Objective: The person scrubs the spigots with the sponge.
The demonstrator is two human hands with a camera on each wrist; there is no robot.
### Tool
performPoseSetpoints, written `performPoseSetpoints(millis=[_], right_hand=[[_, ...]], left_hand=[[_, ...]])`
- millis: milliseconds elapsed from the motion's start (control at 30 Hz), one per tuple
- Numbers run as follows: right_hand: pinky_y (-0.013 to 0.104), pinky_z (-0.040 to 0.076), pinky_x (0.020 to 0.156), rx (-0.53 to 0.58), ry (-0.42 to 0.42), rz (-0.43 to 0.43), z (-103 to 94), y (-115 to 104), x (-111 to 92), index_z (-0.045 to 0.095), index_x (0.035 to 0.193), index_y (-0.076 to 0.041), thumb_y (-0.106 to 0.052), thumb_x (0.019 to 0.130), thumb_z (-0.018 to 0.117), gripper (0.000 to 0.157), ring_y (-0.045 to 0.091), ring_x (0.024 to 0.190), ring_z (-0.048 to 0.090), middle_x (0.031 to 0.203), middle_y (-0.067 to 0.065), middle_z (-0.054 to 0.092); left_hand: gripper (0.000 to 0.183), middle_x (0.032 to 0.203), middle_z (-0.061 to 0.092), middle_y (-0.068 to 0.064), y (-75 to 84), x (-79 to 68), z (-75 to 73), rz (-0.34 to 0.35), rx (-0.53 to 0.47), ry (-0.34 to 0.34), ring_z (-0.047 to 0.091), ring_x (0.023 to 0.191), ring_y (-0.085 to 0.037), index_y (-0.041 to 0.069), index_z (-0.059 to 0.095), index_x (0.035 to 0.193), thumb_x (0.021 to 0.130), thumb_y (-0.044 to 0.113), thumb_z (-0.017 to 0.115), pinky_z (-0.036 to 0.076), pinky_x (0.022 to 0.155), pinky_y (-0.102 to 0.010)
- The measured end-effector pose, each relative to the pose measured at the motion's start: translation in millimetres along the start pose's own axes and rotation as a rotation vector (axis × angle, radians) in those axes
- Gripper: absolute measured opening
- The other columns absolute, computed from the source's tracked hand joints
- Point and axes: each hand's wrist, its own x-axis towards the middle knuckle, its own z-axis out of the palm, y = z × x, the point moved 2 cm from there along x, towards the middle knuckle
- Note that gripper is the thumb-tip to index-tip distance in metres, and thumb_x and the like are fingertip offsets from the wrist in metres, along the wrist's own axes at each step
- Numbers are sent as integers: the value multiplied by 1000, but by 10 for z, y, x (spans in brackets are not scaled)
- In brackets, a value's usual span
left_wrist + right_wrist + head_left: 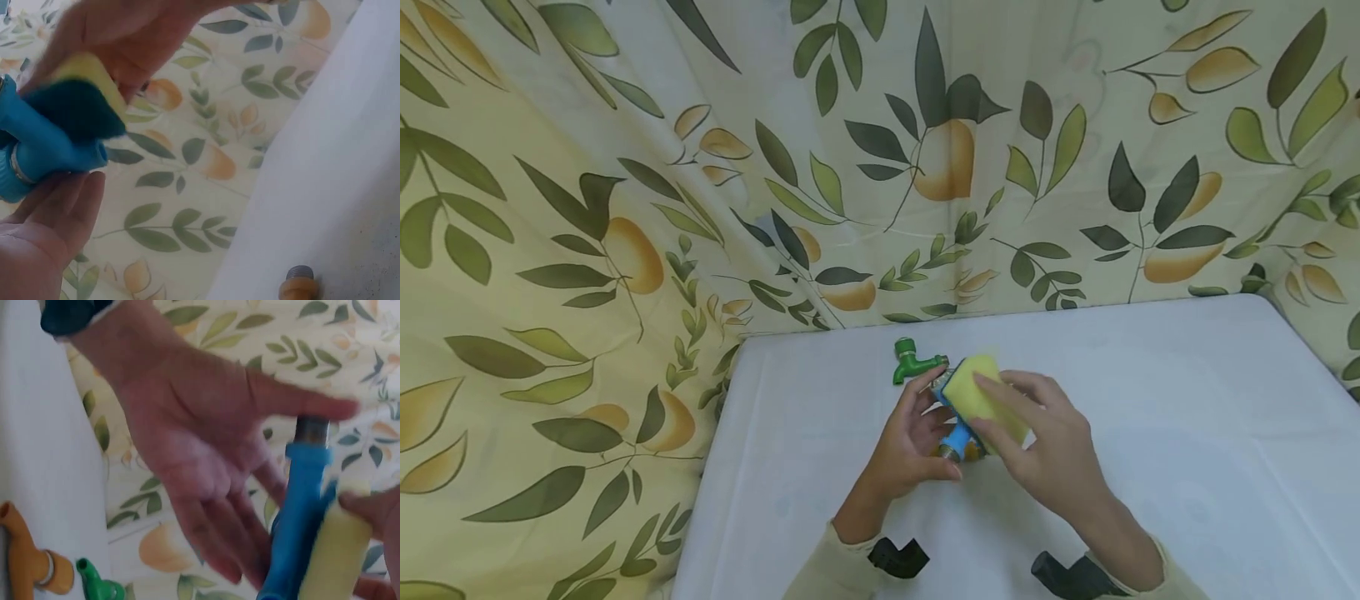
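A blue plastic tap with a grey threaded end is held up above the table by my left hand. In the right wrist view, the left thumb lies over the threaded end of the tap, and the fingers support its other end. My right hand grips a yellow sponge between thumb and fingers. The sponge's dark scouring side lies against the tap's body, as the left wrist view shows. In the head view the sponge hides much of the tap.
A green tap lies on the white-covered table just beyond the hands. An orange tap is also on the table, mostly hidden behind the hands in the head view. Leaf-patterned curtain hangs behind and left of the table.
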Motion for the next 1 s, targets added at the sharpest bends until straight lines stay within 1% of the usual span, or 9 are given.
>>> performPoseSetpoints(millis=[133,200,333,433,500,633,700,800,1000], right_hand=[[12,48,80,40,-27,-49,4,-39,-38,74,125,-20,-29,82,86,45,17,101,59,119,6,68],[9,47,85,59,-16,-39,4,-49,-53,74,125,-20,-27,81,87,46,15,103,60,118,4,68],[9,49,91,141,-28,-87,13,-87,-87,74,124,-18,-23,80,87,46,15,104,65,118,3,68],[9,49,91,159,-45,-103,16,-103,-87,74,124,-19,-34,88,81,39,14,105,64,119,2,67],[8,48,92,163,-50,-112,13,-101,-85,74,124,-20,-40,92,76,38,13,106,62,120,2,67],[10,47,92,172,-33,-201,-2,-65,-61,76,120,-17,-47,96,69,39,16,104,59,118,7,68],[8,44,93,130,6,-182,-18,-12,-22,76,120,-15,-51,97,65,44,19,103,58,118,10,67],[4,39,94,39,64,-97,-47,61,29,76,122,-16,-58,98,57,52,21,104,57,120,11,67],[8,43,91,60,25,-157,-50,58,19,76,121,-15,-55,99,59,49,21,102,56,119,12,67]], left_hand=[[115,150,44,-7,-24,-2,-9,11,1,29,54,132,-15,6,17,160,76,44,87,50,106,-26],[117,151,43,-8,-32,-2,-6,19,11,34,53,133,-16,6,16,160,75,46,86,49,107,-28],[121,157,38,-12,-20,5,-18,31,64,83,52,136,-18,5,14,159,72,53,84,48,111,-31],[122,159,36,-13,8,8,-33,37,91,125,51,138,-17,7,15,158,69,57,82,47,112,-31],[122,159,37,-15,26,12,-27,47,79,120,51,138,-19,7,15,158,69,57,82,46,113,-32],[122,157,40,-10,67,19,-3,76,54,89,51,138,-18,4,14,157,70,54,84,44,115,-33],[122,154,42,-7,83,23,16,87,40,66,52,135,-16,3,14,156,71,53,85,46,113,-31],[121,153,44,-4,100,29,41,91,24,36,53,133,-13,3,15,156,72,53,85,47,109,-28],[122,152,45,-2,117,25,38,98,23,13,53,134,-13,-3,11,155,74,50,85,47,110,-28]])
